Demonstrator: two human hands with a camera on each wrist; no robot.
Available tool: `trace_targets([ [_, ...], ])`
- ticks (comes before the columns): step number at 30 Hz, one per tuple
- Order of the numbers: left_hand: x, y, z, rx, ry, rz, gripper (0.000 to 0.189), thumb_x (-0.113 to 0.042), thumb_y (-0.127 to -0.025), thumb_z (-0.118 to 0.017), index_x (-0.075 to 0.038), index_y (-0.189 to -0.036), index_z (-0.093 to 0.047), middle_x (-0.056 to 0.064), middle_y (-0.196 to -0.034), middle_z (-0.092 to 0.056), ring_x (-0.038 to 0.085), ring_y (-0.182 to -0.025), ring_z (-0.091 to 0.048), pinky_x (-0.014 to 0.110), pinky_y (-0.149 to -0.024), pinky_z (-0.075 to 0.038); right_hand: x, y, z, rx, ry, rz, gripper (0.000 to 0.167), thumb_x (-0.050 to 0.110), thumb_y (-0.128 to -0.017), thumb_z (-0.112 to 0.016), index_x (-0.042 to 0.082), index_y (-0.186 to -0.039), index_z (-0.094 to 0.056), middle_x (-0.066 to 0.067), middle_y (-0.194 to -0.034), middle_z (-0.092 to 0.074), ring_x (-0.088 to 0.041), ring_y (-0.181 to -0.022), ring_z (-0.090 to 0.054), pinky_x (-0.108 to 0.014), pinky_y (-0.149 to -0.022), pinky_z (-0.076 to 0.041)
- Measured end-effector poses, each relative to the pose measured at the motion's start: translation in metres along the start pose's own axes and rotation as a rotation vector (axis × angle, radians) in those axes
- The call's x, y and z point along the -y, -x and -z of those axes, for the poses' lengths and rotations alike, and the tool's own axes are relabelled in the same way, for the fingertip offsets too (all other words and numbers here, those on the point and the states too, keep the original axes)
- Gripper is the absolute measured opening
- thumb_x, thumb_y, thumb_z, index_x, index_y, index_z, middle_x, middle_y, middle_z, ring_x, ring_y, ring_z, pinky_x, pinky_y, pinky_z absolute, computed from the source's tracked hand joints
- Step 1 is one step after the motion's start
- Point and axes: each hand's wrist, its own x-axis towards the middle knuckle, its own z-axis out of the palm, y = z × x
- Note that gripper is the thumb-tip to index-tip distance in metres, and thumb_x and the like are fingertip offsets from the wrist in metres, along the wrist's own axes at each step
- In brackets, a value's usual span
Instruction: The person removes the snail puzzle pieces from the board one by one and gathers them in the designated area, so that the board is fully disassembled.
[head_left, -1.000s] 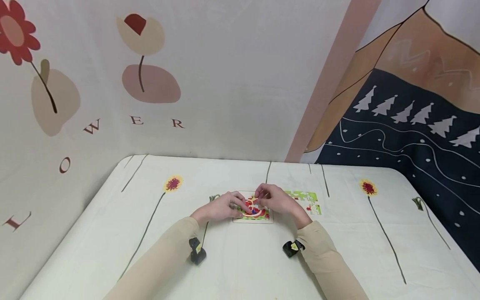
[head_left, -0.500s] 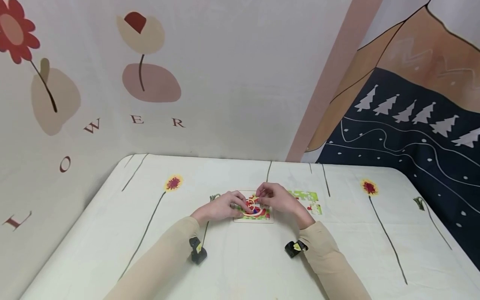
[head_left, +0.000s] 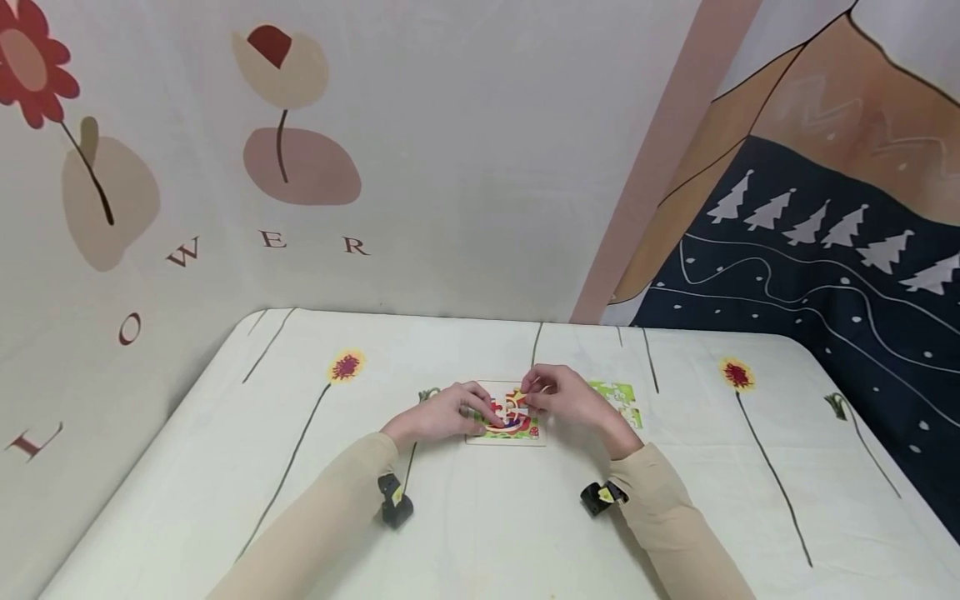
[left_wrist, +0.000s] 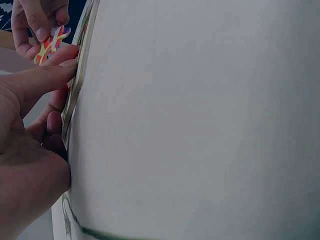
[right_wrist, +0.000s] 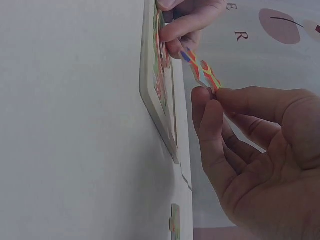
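A small jigsaw puzzle board with a pale rim and a red, green and white picture lies mid-table. My left hand rests at its left side, fingers stretched over the picture; the left wrist view shows thumb and index finger at the board's edge. Above the board's right part, my right hand pinches a jigsaw puzzle piece between thumb and fingertips. The piece is red and yellow with a blue tip, and in the right wrist view it is tilted, raised over the board. My left fingers cover part of the picture.
Several green and white jigsaw pieces lie on the table right of the board, partly behind my right hand. The white tablecloth has printed flowers. A patterned wall stands behind the table. Each wrist carries a small black camera.
My right hand has drawn a little to the right with the puzzle piece, uncovering more of the board's picture. My left hand has stayed in place.
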Motion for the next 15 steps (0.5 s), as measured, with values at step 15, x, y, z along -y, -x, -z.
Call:
trace_targets([
  [15, 0.0, 0.0, 0.0, 0.004, 0.006, 0.003, 0.021, -0.001, -0.087, -0.067, -0.009, -0.103, -0.076, 0.001, -0.116, -0.054, 0.023, -0.113, -0.043, 0.05, -0.099, -0.03, -0.01, 0.022, 0.018, -0.046, -0.013, -0.021, 0.007, -0.004, -0.091, -0.058, -0.004, -0.096, -0.061, -0.011, -0.085, -0.059, -0.021, -0.076, -0.061, -0.034, -0.068, -0.053],
])
